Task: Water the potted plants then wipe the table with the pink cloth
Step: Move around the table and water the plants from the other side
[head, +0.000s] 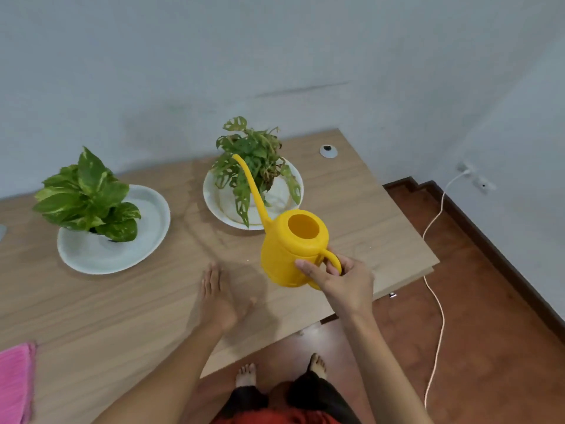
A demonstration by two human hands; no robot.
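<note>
A: Where do we stand? Our right hand [336, 278] is closed round the handle of the yellow watering can [293, 252], held above the surface [351, 209], spout reaching into the holey-leaved plant [253, 160] on its white plate [214, 197].

B: And our left hand [218, 296] lies open and flat, holding nothing. The can looks like light, stiff plastic; any water would shift its weight, so we'd keep to the handle.

A: The other plant [88, 197] and the pink cloth [15, 381] wait well to the left.
</note>
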